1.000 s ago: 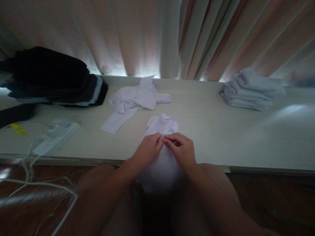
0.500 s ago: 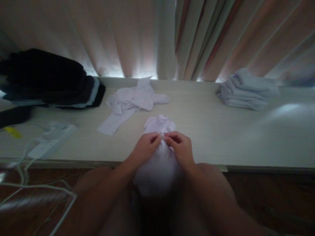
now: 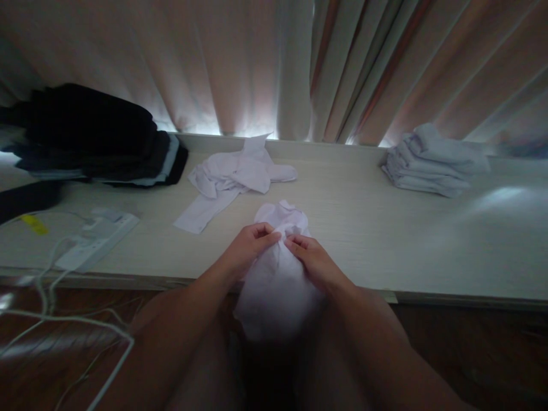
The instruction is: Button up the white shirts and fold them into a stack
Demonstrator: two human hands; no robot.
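Observation:
A crumpled white shirt (image 3: 274, 297) hangs over the table's front edge, between my knees, with its upper end lying on the tabletop. My left hand (image 3: 252, 242) pinches the fabric near that upper end between thumb and fingers. Close beside it, my right hand (image 3: 306, 251) pinches the same fabric from the other side. The fingertips of both hands are only slightly apart, and whatever small detail lies between them is too blurred to make out. Farther back on the table, another white garment (image 3: 235, 174) lies loosely bunched, one long strip stretching toward me.
On the right stands a stack of folded white clothes (image 3: 428, 162). A tall pile of dark folded clothes (image 3: 89, 137) is at the back left. In front of it lies a white power strip (image 3: 98, 240) with cables (image 3: 85, 323) trailing off the edge. Curtains (image 3: 240, 63) hang behind.
My fingers have shifted on the white shirt, the left thumb now lying straighter across the cloth and the right hand slightly lower. The whole view has moved a little.

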